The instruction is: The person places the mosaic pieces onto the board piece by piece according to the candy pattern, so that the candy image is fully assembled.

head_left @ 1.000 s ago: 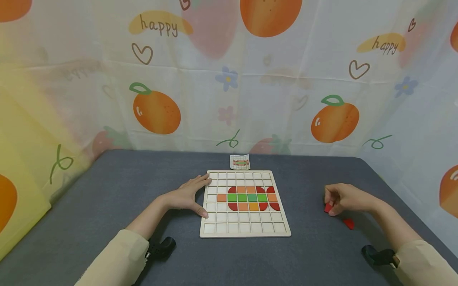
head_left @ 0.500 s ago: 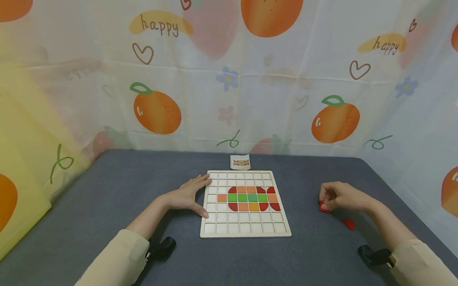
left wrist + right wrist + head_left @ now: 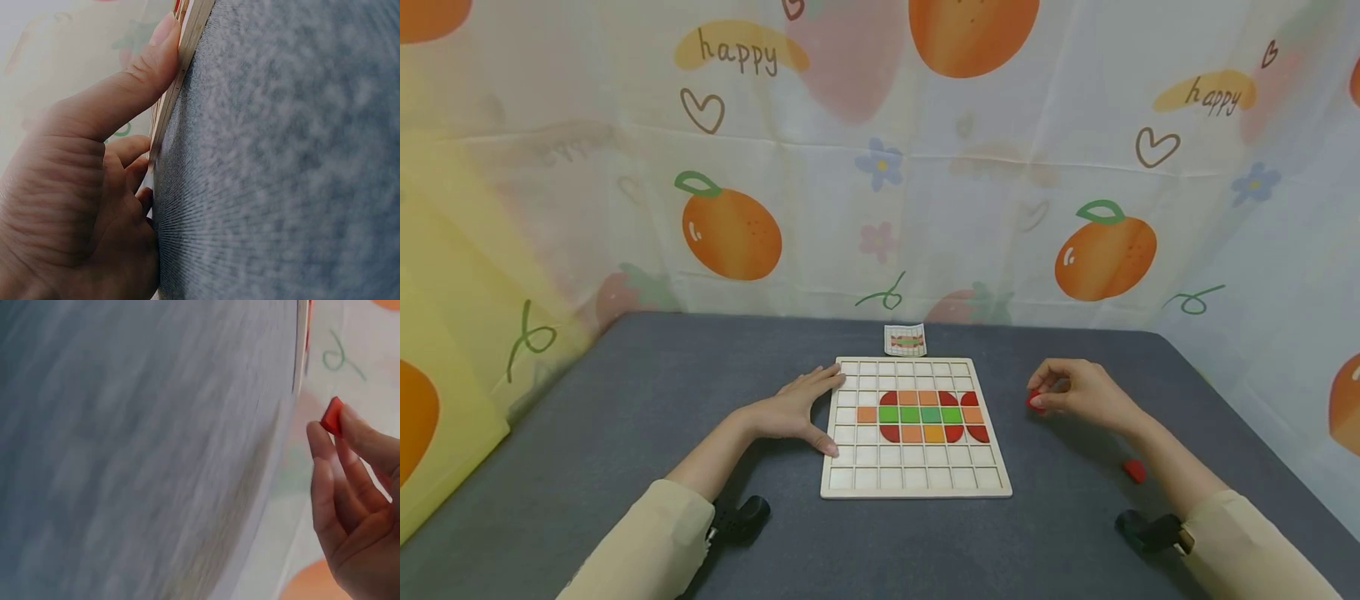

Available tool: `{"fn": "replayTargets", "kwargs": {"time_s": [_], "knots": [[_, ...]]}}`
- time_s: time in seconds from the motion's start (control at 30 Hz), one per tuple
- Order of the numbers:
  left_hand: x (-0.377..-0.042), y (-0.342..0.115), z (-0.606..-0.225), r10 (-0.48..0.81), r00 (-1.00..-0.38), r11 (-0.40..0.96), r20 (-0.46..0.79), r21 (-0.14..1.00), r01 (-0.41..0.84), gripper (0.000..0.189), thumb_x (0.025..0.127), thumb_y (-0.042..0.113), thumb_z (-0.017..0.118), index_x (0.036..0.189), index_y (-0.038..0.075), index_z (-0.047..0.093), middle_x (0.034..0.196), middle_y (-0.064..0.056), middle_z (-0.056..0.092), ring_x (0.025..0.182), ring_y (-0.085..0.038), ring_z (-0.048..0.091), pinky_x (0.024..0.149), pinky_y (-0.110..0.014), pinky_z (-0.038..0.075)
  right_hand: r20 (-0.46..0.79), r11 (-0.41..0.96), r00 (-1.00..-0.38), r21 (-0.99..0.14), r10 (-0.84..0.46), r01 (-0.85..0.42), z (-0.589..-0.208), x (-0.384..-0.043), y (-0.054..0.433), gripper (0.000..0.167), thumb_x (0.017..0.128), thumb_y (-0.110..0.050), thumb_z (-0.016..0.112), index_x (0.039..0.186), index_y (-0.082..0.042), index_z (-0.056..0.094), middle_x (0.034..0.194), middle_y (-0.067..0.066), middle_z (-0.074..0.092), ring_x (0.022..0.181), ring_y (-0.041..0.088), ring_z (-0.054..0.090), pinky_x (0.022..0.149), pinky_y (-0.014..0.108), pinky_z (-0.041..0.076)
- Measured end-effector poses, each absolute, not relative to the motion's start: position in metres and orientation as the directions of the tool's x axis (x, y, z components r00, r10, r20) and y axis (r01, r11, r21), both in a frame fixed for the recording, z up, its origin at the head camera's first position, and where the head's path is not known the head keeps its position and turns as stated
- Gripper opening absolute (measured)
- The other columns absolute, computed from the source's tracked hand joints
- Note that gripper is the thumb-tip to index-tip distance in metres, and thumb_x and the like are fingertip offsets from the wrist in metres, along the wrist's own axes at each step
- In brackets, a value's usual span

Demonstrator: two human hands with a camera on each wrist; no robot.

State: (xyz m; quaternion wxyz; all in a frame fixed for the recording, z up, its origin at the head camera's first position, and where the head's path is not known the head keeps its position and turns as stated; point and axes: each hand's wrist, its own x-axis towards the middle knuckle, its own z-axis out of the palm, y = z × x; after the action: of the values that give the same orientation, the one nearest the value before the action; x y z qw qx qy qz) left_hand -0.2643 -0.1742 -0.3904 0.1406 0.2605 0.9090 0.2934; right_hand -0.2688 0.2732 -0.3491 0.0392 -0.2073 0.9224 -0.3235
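Observation:
A pale wooden grid board [image 3: 917,478] lies mid-table, with red, orange and green tiles [image 3: 908,414] filling several cells in its middle rows. My left hand [image 3: 793,408] rests at the board's left edge, thumb and fingers spread along the rim; the left wrist view has the thumb on top of that edge. To the right of the board, my right hand [image 3: 1086,392] pinches a small red tile [image 3: 332,417] between thumb and fingertips, raised over the table. Much of this tile is covered by the fingers in the head view.
Another red tile [image 3: 1134,471] lies on the dark grey table [image 3: 925,550], below the right wrist. Behind the board is a small printed card [image 3: 906,341] with a coloured grid pattern. A fruit-printed curtain [image 3: 820,208] hangs along the table's back edge.
My right hand has gone left and away from me, toward the board, carrying the red tile. The other red tile stays on the table, and my left hand keeps its place.

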Motion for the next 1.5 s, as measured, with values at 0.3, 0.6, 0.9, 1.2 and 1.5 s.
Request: {"fn": "replayTargets", "kwargs": {"time_s": [0.3, 0.6, 0.9, 1.2, 1.5], "knots": [[-0.266, -0.174, -0.390, 0.564, -0.819, 0.688, -0.103, 0.607, 0.397, 0.119, 0.069, 0.055, 0.084, 0.158, 0.006, 0.022, 0.168, -0.016, 0.010, 0.155, -0.043, 0.003, 0.120, -0.069, 0.007, 0.109, 0.656, -0.899, -0.647, -0.425, -0.389, -0.347, -0.274, 0.228, 0.018, 0.087, -0.015, 0.076, 0.102, -0.006, 0.072, 0.090, 0.009, 0.070, 0.076, 0.020, 0.073, 0.068, 0.024, 0.058], [-0.265, -0.175, -0.388, 0.558, -0.824, 0.693, -0.099, 0.601, 0.398, 0.117, 0.069, 0.050, 0.086, 0.158, 0.006, 0.023, 0.168, -0.015, 0.010, 0.156, -0.042, 0.004, 0.121, -0.068, 0.007, 0.128, 0.641, -0.885, -0.644, -0.448, -0.417, -0.343, -0.281, 0.188, 0.020, 0.089, -0.011, 0.072, 0.109, -0.008, 0.072, 0.096, 0.007, 0.071, 0.080, 0.022, 0.074, 0.070, 0.027, 0.057], [-0.265, -0.175, -0.388, 0.558, -0.823, 0.694, -0.106, 0.603, 0.393, 0.118, 0.069, 0.052, 0.086, 0.158, 0.007, 0.022, 0.168, -0.014, 0.010, 0.156, -0.042, 0.003, 0.121, -0.067, 0.007, 0.115, 0.592, -0.868, -0.687, -0.484, -0.421, -0.343, -0.282, 0.151, 0.020, 0.090, -0.009, 0.070, 0.110, -0.008, 0.073, 0.101, 0.009, 0.072, 0.081, 0.024, 0.072, 0.071, 0.035, 0.059], [-0.265, -0.175, -0.390, 0.562, -0.820, 0.691, -0.107, 0.606, 0.394, 0.119, 0.069, 0.053, 0.085, 0.158, 0.006, 0.022, 0.168, -0.014, 0.010, 0.155, -0.043, 0.003, 0.121, -0.068, 0.007, 0.137, 0.559, -0.842, -0.691, -0.522, -0.458, -0.342, -0.285, 0.119, 0.022, 0.088, -0.009, 0.073, 0.110, -0.008, 0.074, 0.100, 0.008, 0.074, 0.080, 0.024, 0.072, 0.069, 0.032, 0.057], [-0.266, -0.174, -0.390, 0.551, -0.826, 0.695, -0.115, 0.612, 0.378, 0.119, 0.069, 0.053, 0.085, 0.158, 0.007, 0.022, 0.169, -0.013, 0.009, 0.156, -0.042, 0.002, 0.122, -0.066, 0.005, 0.131, 0.544, -0.828, -0.696, -0.546, -0.469, -0.338, -0.292, 0.094, 0.023, 0.087, -0.009, 0.074, 0.110, -0.007, 0.074, 0.097, 0.007, 0.075, 0.076, 0.015, 0.073, 0.070, 0.027, 0.058]]}}
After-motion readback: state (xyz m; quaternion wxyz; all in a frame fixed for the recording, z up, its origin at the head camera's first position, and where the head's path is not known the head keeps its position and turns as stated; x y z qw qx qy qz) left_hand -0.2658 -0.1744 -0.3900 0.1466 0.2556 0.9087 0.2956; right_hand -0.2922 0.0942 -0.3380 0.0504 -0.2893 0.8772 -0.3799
